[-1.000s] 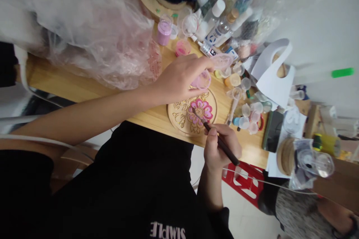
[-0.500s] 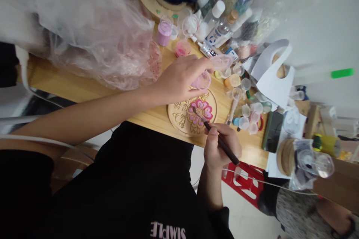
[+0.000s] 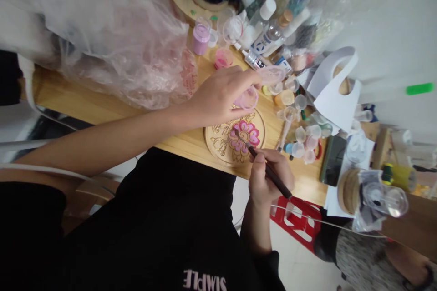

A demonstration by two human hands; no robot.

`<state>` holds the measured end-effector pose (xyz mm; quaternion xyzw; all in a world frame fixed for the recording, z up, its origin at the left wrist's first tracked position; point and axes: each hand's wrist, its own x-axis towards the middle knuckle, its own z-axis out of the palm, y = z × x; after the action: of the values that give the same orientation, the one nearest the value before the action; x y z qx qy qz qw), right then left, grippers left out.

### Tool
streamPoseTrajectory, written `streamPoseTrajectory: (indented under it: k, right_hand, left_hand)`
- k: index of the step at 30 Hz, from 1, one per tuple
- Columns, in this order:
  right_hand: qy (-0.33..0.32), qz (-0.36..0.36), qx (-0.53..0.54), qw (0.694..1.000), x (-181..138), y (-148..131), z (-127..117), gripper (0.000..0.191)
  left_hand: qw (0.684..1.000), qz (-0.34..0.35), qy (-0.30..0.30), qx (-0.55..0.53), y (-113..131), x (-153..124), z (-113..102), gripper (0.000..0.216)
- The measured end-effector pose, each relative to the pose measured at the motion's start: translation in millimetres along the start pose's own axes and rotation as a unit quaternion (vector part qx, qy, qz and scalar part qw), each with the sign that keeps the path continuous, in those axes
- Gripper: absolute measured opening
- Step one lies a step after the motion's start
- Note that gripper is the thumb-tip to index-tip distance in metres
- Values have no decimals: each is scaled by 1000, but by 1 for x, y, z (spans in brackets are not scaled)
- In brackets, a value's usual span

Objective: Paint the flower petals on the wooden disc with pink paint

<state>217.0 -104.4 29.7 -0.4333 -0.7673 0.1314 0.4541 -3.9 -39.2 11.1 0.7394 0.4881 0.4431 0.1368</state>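
Observation:
My right hand (image 3: 271,175) is closed around the dark handle of a paintbrush (image 3: 269,172). Its tip touches a pink petal of the flower (image 3: 246,135) drawn in gold outline on a round wooden board (image 3: 210,149). The petals are dark pink at the outer edges and paler pink inside. Over the board's far edge, my left hand (image 3: 223,93) grips a small clear cup of pale pink paint (image 3: 248,99), its hinged lid (image 3: 272,74) standing open. Gold scrollwork beside the flower shows bare wood between its lines.
Beyond my left hand stand a jar of purple paint (image 3: 201,38) and a cup of dark pink paint (image 3: 223,57). Bottles (image 3: 268,38), small paint cups (image 3: 300,134) and a phone (image 3: 332,159) lie to the right. Plastic wrapping (image 3: 126,54) covers the left.
The view has shifted very slightly. Both hands keep their places, with the brush tip still on the flower and the cup held over the board.

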Motion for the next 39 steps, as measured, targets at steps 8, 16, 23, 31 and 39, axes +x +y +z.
streamPoseTrajectory:
  k: [8,16,23,31,39]
  right_hand:
    - [0,16,-1,1000,-3,3,-2,8]
    - [-1,20,2,1000,-1,0,1,11]
    - [15,31,13,999,-3,3,2,8]
    - [15,29,19,999,-3,2,-1,9]
    - [32,55,49,997,-2,1,0,6]
  left_hand:
    - [1000,8,-7,1,-2,-1,1,51]
    - [999,-26,-15,15,5,2,-2,53]
    - [997,-76,-7,-2,4,2,-2,45]
    - [998,-55,-32,22,6,4,-3,42]
    - [997,-68,-19,11,7,3,-4,41]
